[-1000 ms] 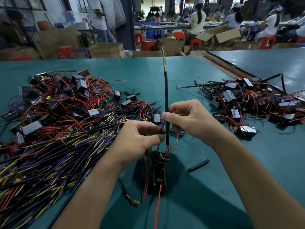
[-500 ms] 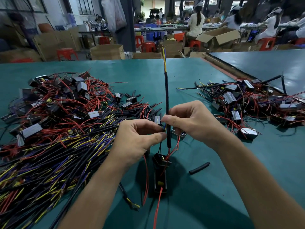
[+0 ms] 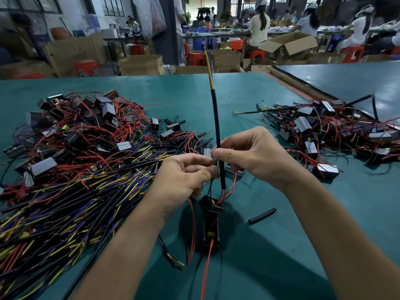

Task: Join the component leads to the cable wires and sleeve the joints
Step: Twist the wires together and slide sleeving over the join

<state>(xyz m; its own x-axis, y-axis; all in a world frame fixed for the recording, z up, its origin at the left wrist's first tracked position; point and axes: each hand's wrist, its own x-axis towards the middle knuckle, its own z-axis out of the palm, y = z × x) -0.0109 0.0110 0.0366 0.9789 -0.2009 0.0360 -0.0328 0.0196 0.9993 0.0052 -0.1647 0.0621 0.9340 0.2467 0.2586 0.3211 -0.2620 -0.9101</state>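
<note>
Head: left hand, right hand pinch cable.

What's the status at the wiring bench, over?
Left hand, right hand both pinching the joint. Upright black sheathed cable held above black box component. Short black sleeve tube loose on green mat, clear of hands.

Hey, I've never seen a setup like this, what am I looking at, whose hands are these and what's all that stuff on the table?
No machine here: this is one picture from a camera worn on a person's head, looking down at their bare hands. The left hand and right hand both pinch a black cable that stands upright between them. Just below is a small black box with red wires. On the green table lie a heap of cables and boxes at left, more boxes with red wires at right, and one loose black sleeve.
</note>
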